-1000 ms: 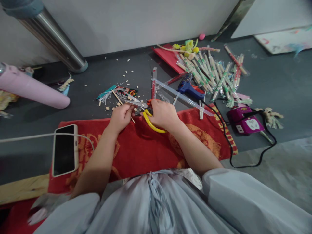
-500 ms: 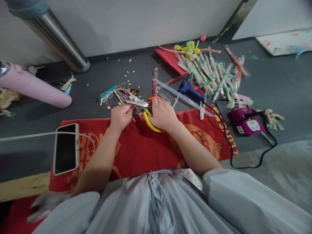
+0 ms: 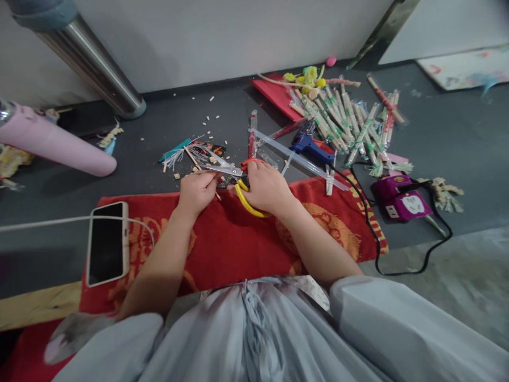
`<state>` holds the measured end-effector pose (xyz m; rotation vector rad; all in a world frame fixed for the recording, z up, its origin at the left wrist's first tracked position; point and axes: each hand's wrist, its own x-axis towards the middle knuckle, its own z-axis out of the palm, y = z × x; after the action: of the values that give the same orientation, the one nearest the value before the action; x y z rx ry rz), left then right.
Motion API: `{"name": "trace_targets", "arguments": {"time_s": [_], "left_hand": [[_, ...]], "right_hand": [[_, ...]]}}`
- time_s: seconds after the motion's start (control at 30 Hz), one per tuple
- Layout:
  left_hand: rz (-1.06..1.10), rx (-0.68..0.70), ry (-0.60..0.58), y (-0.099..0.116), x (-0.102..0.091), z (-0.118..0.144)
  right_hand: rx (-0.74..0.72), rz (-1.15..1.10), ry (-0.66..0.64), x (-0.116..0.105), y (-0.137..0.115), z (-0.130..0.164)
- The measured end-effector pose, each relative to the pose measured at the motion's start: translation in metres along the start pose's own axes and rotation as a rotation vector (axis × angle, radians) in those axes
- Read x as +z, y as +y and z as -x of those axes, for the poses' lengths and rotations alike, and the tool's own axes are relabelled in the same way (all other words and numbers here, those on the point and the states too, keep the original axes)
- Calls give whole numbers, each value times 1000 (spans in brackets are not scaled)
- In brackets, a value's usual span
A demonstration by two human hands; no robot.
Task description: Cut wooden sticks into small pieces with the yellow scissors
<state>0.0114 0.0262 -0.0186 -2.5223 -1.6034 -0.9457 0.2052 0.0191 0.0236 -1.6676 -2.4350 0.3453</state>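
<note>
My right hand [image 3: 267, 187] is closed around the handles of a pair of scissors [image 3: 248, 204], one loop yellow and the other orange-red. The scissors' blades point left and stand apart, close to the fingertips of my left hand [image 3: 196, 192]. My left fingers are pinched together on a thin wooden stick [image 3: 192, 157], which seems to pass beneath them, one end showing below the fingertips. What the fingertips cover is hidden. Small cut wooden bits [image 3: 177, 175] lie just beyond, beside a teal-topped tassel [image 3: 181, 151] with pale strands.
A red patterned towel [image 3: 234, 244] lies under my forearms, with a phone [image 3: 107, 244] on its left end. Right of my hands are clear glue sticks [image 3: 298, 156], a blue glue gun [image 3: 312, 147], wrapped stick bundles [image 3: 338, 116], and a purple power adapter [image 3: 401, 199] with black cable.
The scissors' blades and yellow loop have shifted very slightly, and the right hand has turned a little with them. My left hand stays in nearly the same place.
</note>
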Motion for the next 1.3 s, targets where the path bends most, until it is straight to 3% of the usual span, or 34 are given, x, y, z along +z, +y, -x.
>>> {"name": "trace_targets", "arguments": {"time_s": [0.53, 0.77, 1.0, 1.3], "left_hand": [[-104, 24, 5, 5, -7, -2], [-127, 13, -38, 4, -5, -2], [-80, 12, -25, -1, -1, -1], [20, -6, -109, -3, -2, -1]], "right_hand": [[82, 30, -22, -8, -5, 0], [31, 6, 4, 0, -1, -1], [14, 11, 6, 0, 1, 0], [2, 27, -7, -1, 1, 0]]}}
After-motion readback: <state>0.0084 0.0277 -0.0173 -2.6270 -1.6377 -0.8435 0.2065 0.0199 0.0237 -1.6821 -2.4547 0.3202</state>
